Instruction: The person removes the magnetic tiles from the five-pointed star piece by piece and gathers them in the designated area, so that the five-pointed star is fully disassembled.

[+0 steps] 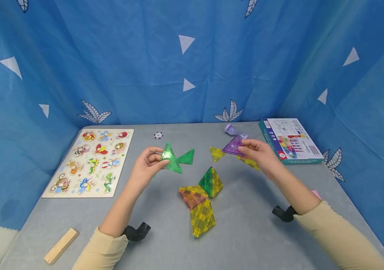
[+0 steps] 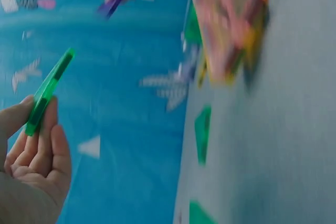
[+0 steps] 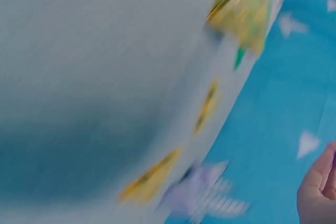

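Between the thumb and fingers of the left hand (image 1: 149, 163), a green triangle (image 1: 171, 159) is pinched by one side, its body jutting toward the right; the left wrist view shows it edge-on, raised off the grey table (image 1: 246, 225). Likewise, the right hand (image 1: 257, 152) pinches a purple triangle (image 1: 233, 145) at its right-hand corner, the rest pointing toward the left hand.

Just beyond the green triangle's edge, a loose green tile (image 1: 186, 157) lies in the gap separating the hands. Near the purple triangle are a yellow tile (image 1: 217, 153) to its left and a second yellow tile (image 1: 248, 162), partly hidden under the right hand. Behind sits a small lilac object (image 1: 230, 129).

Nearer the person, between the forearms, stands a green-and-yellow pyramid (image 1: 211, 182), touching or just beside an orange-and-yellow shape (image 1: 193, 195); a yellow shape (image 1: 203, 218) adjoins that in front.

Farther out, an insect puzzle board (image 1: 92, 161) lies left, with a wooden block (image 1: 61, 246) closer in; a printed box (image 1: 291, 140) lies right, and a round chip (image 1: 158, 135) toward the blue curtain (image 1: 124, 56).
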The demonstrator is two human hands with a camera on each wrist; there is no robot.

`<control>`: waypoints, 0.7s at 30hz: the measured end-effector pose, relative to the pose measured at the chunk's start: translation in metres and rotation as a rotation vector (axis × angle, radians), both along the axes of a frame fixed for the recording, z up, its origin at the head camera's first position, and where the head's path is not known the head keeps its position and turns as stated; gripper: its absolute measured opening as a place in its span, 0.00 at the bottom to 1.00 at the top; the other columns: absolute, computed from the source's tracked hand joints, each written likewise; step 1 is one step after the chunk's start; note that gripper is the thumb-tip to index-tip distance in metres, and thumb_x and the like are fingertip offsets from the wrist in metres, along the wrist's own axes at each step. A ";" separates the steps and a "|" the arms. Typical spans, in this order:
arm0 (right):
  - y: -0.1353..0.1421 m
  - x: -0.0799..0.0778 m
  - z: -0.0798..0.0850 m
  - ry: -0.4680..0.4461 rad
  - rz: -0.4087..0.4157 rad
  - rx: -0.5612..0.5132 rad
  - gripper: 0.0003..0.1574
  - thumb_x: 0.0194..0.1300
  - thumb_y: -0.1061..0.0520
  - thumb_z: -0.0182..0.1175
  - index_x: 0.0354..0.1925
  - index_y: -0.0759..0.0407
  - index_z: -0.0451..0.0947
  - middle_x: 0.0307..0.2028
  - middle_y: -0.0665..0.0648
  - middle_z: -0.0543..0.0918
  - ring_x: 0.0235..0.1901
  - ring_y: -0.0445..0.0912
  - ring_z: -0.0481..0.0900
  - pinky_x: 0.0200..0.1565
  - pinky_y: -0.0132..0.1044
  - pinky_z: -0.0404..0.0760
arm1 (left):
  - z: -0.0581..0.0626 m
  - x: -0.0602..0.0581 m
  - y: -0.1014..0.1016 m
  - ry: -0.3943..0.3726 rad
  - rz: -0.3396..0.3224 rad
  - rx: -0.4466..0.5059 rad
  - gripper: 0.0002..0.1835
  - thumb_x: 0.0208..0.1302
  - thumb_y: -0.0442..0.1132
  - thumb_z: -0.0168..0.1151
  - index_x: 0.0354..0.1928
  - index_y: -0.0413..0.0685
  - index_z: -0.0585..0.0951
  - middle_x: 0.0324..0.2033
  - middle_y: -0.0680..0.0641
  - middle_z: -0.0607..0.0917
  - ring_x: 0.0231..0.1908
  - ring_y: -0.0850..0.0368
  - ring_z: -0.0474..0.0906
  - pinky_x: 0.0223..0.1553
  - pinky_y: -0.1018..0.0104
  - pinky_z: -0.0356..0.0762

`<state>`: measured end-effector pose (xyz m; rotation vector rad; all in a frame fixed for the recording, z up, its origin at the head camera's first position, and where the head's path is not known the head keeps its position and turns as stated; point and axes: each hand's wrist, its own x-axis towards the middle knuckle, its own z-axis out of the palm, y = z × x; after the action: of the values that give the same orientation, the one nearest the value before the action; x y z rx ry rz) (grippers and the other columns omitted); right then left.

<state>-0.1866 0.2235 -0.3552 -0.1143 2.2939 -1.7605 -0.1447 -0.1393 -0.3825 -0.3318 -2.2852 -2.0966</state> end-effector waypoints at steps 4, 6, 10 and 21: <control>0.048 0.002 -0.012 -0.009 0.000 0.138 0.32 0.65 0.43 0.57 0.57 0.64 0.69 0.46 0.56 0.81 0.45 0.46 0.79 0.47 0.35 0.77 | -0.005 -0.001 -0.029 -0.062 -0.031 -0.163 0.21 0.61 0.41 0.63 0.54 0.42 0.74 0.37 0.42 0.82 0.35 0.56 0.81 0.41 0.60 0.78; 0.067 0.005 -0.022 -0.045 0.047 0.192 0.32 0.66 0.45 0.56 0.58 0.67 0.68 0.46 0.58 0.81 0.43 0.46 0.79 0.47 0.37 0.78 | -0.009 0.000 -0.043 -0.087 -0.081 -0.274 0.20 0.62 0.44 0.62 0.54 0.44 0.76 0.41 0.42 0.82 0.38 0.56 0.80 0.44 0.57 0.77; 0.093 0.014 -0.043 -0.133 0.180 0.329 0.29 0.68 0.49 0.55 0.58 0.70 0.68 0.44 0.60 0.80 0.40 0.47 0.76 0.45 0.39 0.79 | -0.018 0.003 -0.067 -0.094 -0.253 -0.502 0.16 0.63 0.45 0.61 0.50 0.49 0.80 0.46 0.47 0.81 0.43 0.55 0.77 0.44 0.61 0.75; 0.120 0.026 -0.060 -0.234 0.462 0.343 0.20 0.69 0.57 0.52 0.50 0.72 0.72 0.36 0.57 0.75 0.35 0.44 0.72 0.38 0.36 0.76 | -0.031 0.008 -0.088 -0.210 -0.472 -0.756 0.09 0.62 0.37 0.61 0.43 0.47 0.83 0.41 0.50 0.83 0.44 0.55 0.74 0.42 0.60 0.72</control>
<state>-0.1608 0.3433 -0.4149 -0.3248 2.1421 -1.0826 -0.1366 -0.2272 -0.4133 -0.7514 -3.3290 -1.3205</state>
